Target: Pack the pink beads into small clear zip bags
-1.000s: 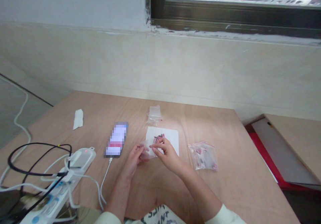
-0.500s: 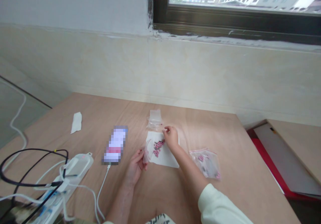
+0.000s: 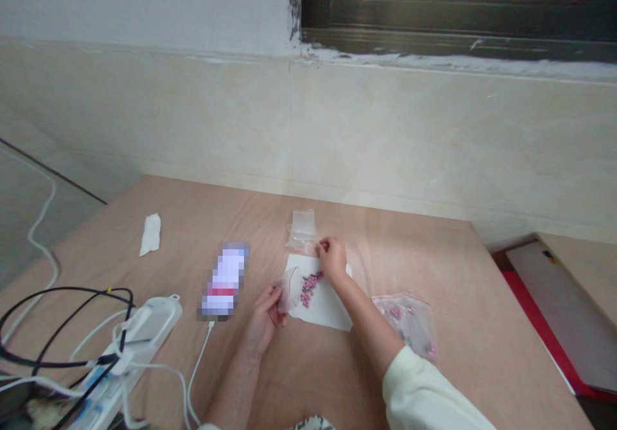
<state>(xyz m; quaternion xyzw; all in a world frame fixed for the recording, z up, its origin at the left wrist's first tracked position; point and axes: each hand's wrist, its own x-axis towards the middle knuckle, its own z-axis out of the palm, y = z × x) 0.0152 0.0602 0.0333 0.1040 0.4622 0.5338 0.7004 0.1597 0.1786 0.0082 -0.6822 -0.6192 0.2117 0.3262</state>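
Note:
My left hand pinches the edge of a small clear zip bag at the left side of a white sheet of paper. A cluster of pink beads, with a few dark bits among them, lies on that sheet. Over the paper's far edge, my right hand has its thumb and fingertips pressed together. Whatever is between them is too small to make out. Just beyond these fingertips lie clear plastic bags. Right of my right forearm is a larger zip bag with pink pieces inside.
A phone on a charging cable lies left of my left hand. Farther left are a white power strip with tangled cables and a scrap of white paper. The wooden table meets a tiled wall below a window.
My right hand's fingertips have closed near the clear bags, and the small reddish speck beside them no longer shows. My left hand keeps its hold. The camera view has shifted slightly.

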